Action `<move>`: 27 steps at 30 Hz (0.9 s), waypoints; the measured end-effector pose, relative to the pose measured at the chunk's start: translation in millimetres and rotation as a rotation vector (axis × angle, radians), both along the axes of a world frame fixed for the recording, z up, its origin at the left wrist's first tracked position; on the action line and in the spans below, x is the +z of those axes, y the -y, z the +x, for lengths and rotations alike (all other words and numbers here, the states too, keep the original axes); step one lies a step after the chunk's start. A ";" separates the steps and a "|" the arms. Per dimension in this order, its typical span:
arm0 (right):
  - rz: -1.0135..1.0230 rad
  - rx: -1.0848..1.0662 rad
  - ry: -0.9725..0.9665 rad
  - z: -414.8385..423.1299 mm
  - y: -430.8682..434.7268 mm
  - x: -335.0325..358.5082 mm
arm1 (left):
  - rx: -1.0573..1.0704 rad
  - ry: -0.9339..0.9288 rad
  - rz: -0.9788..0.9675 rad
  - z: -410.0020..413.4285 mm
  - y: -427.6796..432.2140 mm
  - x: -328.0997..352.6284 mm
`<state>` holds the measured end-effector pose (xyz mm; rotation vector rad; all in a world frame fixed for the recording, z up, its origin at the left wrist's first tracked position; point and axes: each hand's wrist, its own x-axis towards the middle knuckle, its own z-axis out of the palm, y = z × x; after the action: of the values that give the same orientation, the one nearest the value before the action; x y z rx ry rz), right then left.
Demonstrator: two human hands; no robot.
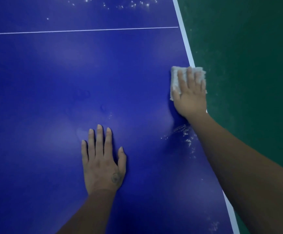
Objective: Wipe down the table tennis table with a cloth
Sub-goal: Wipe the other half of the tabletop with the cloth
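The blue table tennis table (52, 73) fills most of the view, with a white border along its right edge and a thin white line across the far part. A folded white cloth (175, 76) lies at the right edge, partly overhanging it. My right hand (190, 97) presses flat on the cloth with straight fingers. My left hand (102, 162) rests flat on the bare table surface, fingers straight and slightly spread, holding nothing.
White specks of dust lie at the far top (134, 4) and in a smear near my right forearm (186, 137). Green floor (247, 65) runs beyond the table's right edge.
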<state>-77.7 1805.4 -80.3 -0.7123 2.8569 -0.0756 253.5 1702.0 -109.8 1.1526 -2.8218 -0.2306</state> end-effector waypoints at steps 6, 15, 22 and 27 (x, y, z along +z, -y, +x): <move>0.015 0.094 -0.074 58.2 3.1 0.3 | -0.002 -0.048 0.006 1.5 1.4 -2.7; -0.061 0.354 -0.080 89.2 -69.5 -12.1 | 0.007 -0.051 0.025 -1.6 -0.1 0.6; -0.046 0.445 -0.084 81.4 -92.7 -13.3 | 0.019 -0.059 0.035 -2.3 -1.2 6.1; -0.021 -0.161 0.025 59.9 -89.0 -2.6 | 0.011 -0.048 0.031 -2.8 -1.4 7.6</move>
<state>-17.8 1894.4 -82.9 -0.4799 2.8885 -0.1368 250.7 1703.4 -102.2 1.1525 -2.7794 -0.2973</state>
